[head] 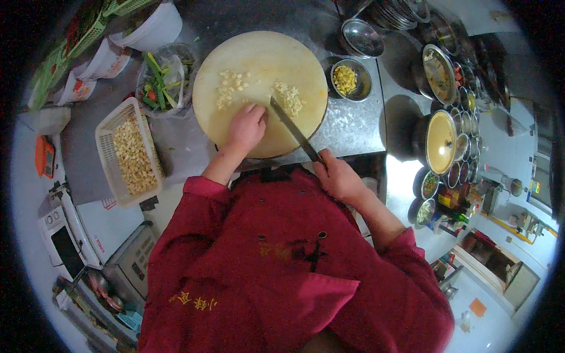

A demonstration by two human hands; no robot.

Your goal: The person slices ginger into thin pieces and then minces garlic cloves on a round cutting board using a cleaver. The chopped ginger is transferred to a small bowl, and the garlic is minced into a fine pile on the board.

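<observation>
A round, pale cutting board (265,53) lies on the metal counter before me. My right hand (337,176) grips the handle of a kitchen knife (291,126), whose blade points away over the board. Just left of the blade my left hand (248,125) rests on the board with its fingers curled; whether something is under the fingertips I cannot tell. Peeled garlic cloves (229,86) are scattered beyond the left hand. Chopped garlic (288,98) forms a pile to the right, beside the blade's far part.
A plastic basket of peeled garlic (128,202) stands at the left. Behind it, a lined bowl (143,90) holds green scraps. A steel bowl (370,90) with yellow chopped pieces sits right of the board, an empty-looking steel bowl (363,37) behind it. Lidded pots and several small containers stand farther right.
</observation>
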